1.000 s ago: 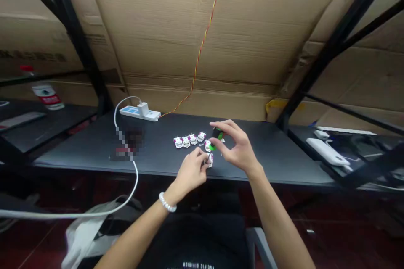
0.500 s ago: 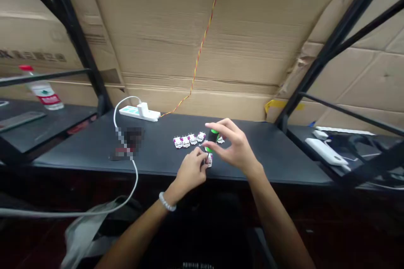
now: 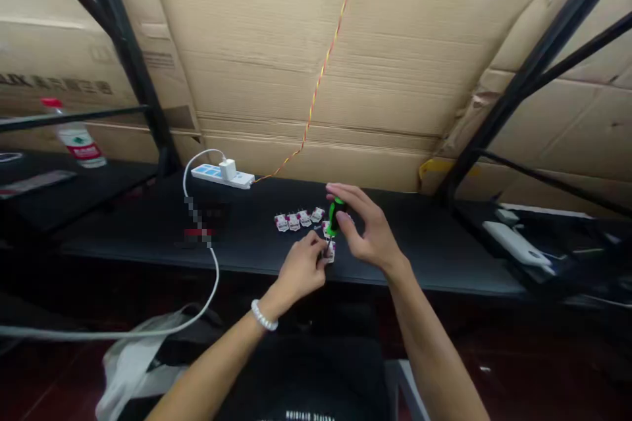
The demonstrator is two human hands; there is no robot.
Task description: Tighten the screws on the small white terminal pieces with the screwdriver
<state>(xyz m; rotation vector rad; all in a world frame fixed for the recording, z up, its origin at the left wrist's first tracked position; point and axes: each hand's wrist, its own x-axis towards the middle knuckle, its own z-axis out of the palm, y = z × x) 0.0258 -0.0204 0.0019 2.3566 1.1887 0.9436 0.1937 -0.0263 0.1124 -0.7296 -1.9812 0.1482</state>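
Observation:
My right hand (image 3: 364, 227) has its fingers round the handle of a green and black screwdriver (image 3: 335, 216), which stands nearly upright. Its tip points down at a small white part with purple bits (image 3: 330, 252) near the table's front edge. Pinched against that white part are the fingers of my left hand (image 3: 302, 265), which wears a pale bead bracelet at the wrist. Several similar white and purple parts (image 3: 293, 221) lie in a row just beyond my left hand. Another of these parts (image 3: 326, 229) sits behind the screwdriver, partly covered.
A white power strip (image 3: 222, 175) with a plugged-in charger lies at the back left; its white cable (image 3: 216, 270) drops over the front edge. Black metal posts (image 3: 133, 72) flank the dark table (image 3: 409, 243). Cardboard (image 3: 257, 46) closes off the back.
The right thumb and fingers have shifted round the screwdriver handle, which leans a little differently. My left hand stays at the white part. The whole view has moved slightly.

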